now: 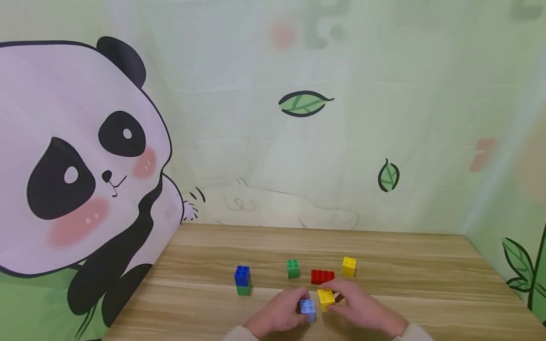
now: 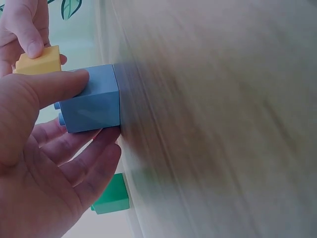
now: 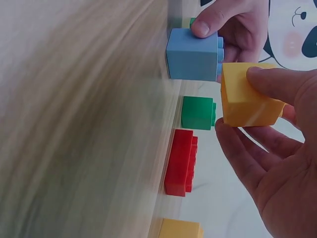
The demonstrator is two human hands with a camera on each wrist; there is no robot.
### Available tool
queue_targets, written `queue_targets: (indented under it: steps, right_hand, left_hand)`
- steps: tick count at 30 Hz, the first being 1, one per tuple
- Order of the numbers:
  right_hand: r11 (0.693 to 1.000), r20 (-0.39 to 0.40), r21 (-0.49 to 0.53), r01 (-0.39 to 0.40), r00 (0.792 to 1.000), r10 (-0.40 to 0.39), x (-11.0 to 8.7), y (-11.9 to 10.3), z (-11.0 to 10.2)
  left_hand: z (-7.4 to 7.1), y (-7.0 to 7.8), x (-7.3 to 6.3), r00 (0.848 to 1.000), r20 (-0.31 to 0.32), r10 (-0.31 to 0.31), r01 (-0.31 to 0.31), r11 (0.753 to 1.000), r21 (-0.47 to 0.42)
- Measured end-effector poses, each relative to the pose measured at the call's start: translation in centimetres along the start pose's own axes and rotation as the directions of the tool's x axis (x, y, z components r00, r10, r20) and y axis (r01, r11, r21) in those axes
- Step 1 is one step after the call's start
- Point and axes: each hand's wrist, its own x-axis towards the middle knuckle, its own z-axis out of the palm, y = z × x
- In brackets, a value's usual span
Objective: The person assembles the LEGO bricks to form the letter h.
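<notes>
My left hand [image 1: 281, 310] pinches a light blue toy brick [image 1: 307, 310] between thumb and fingers; its base sits at the tabletop in the left wrist view [image 2: 94, 104]. In my right hand [image 1: 362, 303] a yellow brick [image 1: 326, 299] is gripped by thumb and fingertips, studs up. The right wrist view shows this yellow brick [image 3: 247, 96] raised off the table, level with the studs of the light blue brick [image 3: 193, 57]. The two bricks are side by side and close together, the yellow one to the right.
Behind the hands lie a red brick [image 1: 322, 277], a green brick [image 1: 293, 269] and another yellow brick [image 1: 349, 266]. On the left, a dark blue brick [image 1: 242, 275] stands stacked on a green one [image 1: 244, 289]. A panda-printed cloth [image 1: 239, 142] hangs behind the wooden table [image 1: 192, 265].
</notes>
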Motion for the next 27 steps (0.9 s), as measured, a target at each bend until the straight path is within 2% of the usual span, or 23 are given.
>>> queue_targets:
  steps: [4, 10, 15, 17, 23, 27]
  right_hand:
    - [0.999, 0.008, 0.040, -0.028, 1.000, 0.028, 0.2, -0.2, 0.2]
    - [0.992, 0.026, 0.056, -0.111, 0.994, 0.110, 0.5, -0.4, 0.6]
    - [0.989, 0.040, 0.075, -0.124, 0.992, 0.121, 0.7, -0.8, 0.9]
    - [0.991, 0.040, 0.075, -0.114, 0.993, 0.111, 0.8, -0.9, 1.1]
    - [0.986, 0.045, 0.071, -0.148, 0.988, 0.145, 1.1, -1.3, 1.2]
    - [0.984, 0.043, 0.091, -0.153, 0.988, 0.150, 1.4, -1.2, 1.3]
  left_hand:
    - [-0.6, 1.0, -0.8, 1.000, -0.013, -0.011, 0.011, 1.000, -0.016]
    - [-0.6, 0.0, -0.9, 0.999, -0.027, 0.020, -0.022, 0.997, -0.073]
    - [-0.6, -0.5, -0.9, 1.000, -0.015, 0.009, -0.011, 0.989, -0.147]
    - [-0.3, -1.1, -0.5, 1.000, -0.013, -0.003, 0.000, 0.984, -0.177]
    - [1.3, -5.1, 1.8, 1.000, 0.001, -0.015, 0.015, 0.970, -0.241]
    - [1.3, -5.4, 2.0, 1.000, -0.013, 0.014, -0.016, 0.972, -0.233]
